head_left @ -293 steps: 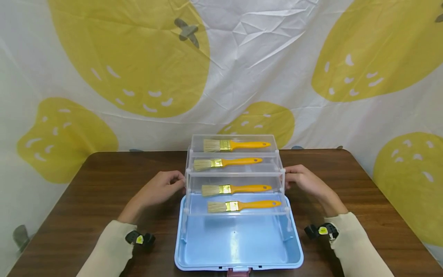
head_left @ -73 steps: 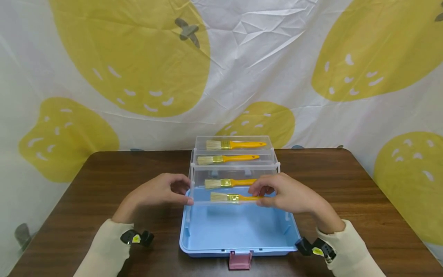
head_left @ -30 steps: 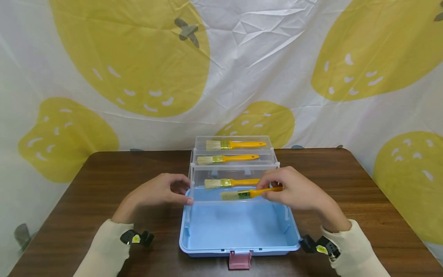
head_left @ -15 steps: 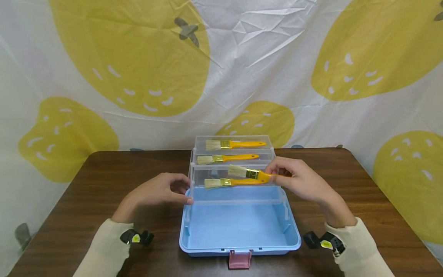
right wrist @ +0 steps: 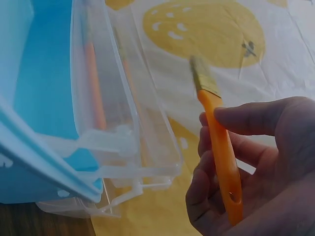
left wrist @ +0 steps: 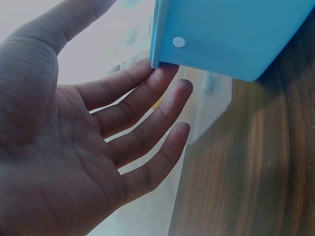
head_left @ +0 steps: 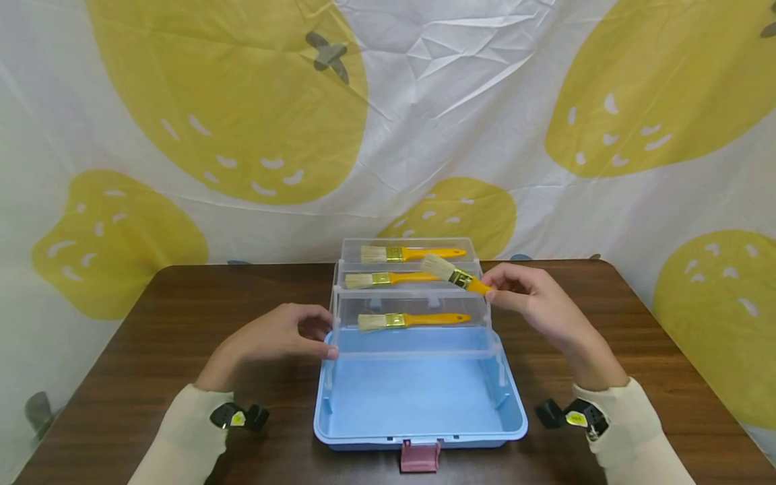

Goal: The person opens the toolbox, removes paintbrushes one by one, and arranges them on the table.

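Raised beside the clear trays [head_left: 418,342] is a paintbrush [head_left: 461,278] with a yellow-orange handle, pinched by my right hand [head_left: 539,300] between thumb and fingers. Its bristles slant up and to the left, over the second tier in the head view. The right wrist view shows the handle running down along my palm. My left hand [head_left: 275,340] touches the left side of the light blue box [head_left: 418,397], fingers extended with fingertips at its rim. One paintbrush [head_left: 433,319] lies in the front tray; two others, a middle brush [head_left: 388,278] and a back brush [head_left: 433,253], lie behind.
A pink latch [head_left: 419,457] hangs at the box's front. The box stands on a dark wooden table [head_left: 151,377], with a white cloth [head_left: 418,128] printed with yellow fruit behind it. Jointed plastic arms [right wrist: 133,169] link the trays at the side.
My right hand has taken the frontmost paintbrush out of the front tray, lifting it up and to the right while its bristle end tilts upward. My left hand has stayed at the box's left side.
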Action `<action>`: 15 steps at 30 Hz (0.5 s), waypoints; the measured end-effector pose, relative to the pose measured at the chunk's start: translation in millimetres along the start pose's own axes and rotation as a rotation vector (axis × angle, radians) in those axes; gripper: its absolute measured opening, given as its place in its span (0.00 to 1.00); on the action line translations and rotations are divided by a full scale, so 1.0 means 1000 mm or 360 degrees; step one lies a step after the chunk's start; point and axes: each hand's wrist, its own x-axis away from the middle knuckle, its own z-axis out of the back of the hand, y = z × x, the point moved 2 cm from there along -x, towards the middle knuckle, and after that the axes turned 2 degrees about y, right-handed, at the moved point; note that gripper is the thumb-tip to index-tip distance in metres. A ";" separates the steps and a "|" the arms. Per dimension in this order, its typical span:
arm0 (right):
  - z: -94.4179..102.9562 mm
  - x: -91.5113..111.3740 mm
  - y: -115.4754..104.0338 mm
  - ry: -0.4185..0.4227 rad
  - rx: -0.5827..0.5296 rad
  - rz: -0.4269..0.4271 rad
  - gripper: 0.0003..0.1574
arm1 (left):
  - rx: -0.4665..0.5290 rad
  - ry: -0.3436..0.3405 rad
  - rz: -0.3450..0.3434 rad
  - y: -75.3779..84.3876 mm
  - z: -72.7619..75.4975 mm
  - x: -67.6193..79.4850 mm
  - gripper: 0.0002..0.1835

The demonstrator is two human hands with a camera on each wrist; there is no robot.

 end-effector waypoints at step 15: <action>0.019 -0.004 0.024 0.0286 -0.0156 -0.0230 0.11 | 0.0006 0.0010 0.0026 -0.002 -0.001 -0.001 0.31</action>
